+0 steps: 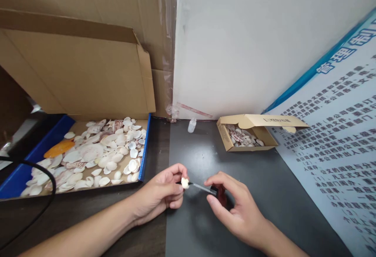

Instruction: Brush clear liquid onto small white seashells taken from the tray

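My left hand (169, 188) pinches a small cream-coloured piece (185, 183) between thumb and fingers; its exact nature is too small to tell. My right hand (232, 204) holds a thin brush (202, 188) by its black cap-like handle. The brush points left, and its dark tip meets the small piece at the left fingertips. Both hands are above the left part of a dark grey mat (264, 198). Beyond them, a small clear bottle (192, 125) stands near the wall, its mouth uncovered.
At the left, a blue-edged cardboard box (145, 147) holds many shells and an orange shell (58, 148). A smaller open carton (268, 142) of shells lies at the back right. A black cable (48, 171) curves at far left. A printed sheet (331, 151) leans at right.
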Demonstrator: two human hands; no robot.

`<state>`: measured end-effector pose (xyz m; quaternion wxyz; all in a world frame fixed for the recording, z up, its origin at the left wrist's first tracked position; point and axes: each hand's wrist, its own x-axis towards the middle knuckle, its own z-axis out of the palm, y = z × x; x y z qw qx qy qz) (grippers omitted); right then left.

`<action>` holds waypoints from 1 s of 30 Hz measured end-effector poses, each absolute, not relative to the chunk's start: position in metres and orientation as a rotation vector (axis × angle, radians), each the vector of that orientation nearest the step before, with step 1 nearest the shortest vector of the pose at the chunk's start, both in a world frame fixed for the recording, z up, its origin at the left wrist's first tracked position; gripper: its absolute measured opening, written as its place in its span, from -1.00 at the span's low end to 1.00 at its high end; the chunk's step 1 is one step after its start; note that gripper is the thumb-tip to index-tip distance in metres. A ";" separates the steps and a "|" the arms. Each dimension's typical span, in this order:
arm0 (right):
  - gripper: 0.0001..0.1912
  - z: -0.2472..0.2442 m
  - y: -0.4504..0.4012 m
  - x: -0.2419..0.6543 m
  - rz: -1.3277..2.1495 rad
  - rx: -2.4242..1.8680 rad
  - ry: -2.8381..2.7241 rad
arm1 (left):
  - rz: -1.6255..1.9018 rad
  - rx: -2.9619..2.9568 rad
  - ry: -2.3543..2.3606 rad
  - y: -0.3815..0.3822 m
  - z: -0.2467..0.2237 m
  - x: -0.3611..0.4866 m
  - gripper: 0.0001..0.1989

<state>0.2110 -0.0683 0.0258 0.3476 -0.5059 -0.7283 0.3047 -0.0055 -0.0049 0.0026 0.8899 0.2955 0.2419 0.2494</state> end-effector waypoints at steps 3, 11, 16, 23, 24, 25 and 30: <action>-0.87 0.026 -0.069 0.212 0.763 -1.315 -1.864 | 0.512 0.605 0.498 -0.004 0.003 -0.005 -0.76; -0.84 0.026 -0.069 0.211 0.768 -1.328 -1.875 | 0.504 0.610 0.509 -0.004 0.006 -0.005 -0.75; -0.82 0.026 -0.069 0.211 0.809 -1.297 -1.883 | 0.506 0.613 0.516 -0.005 0.006 -0.005 -0.75; -0.78 0.025 -0.069 0.211 0.786 -1.293 -1.874 | 0.507 0.636 0.524 -0.006 0.005 -0.005 -0.74; -0.78 0.025 -0.069 0.211 0.778 -1.301 -1.872 | 0.507 0.639 0.522 -0.006 0.004 -0.005 -0.73; -0.79 0.026 -0.069 0.211 0.762 -1.314 -1.865 | 0.504 0.643 0.519 -0.006 0.004 -0.005 -0.73; -0.80 0.026 -0.069 0.211 0.775 -1.298 -1.841 | 0.481 0.665 0.522 -0.006 0.002 -0.005 -0.74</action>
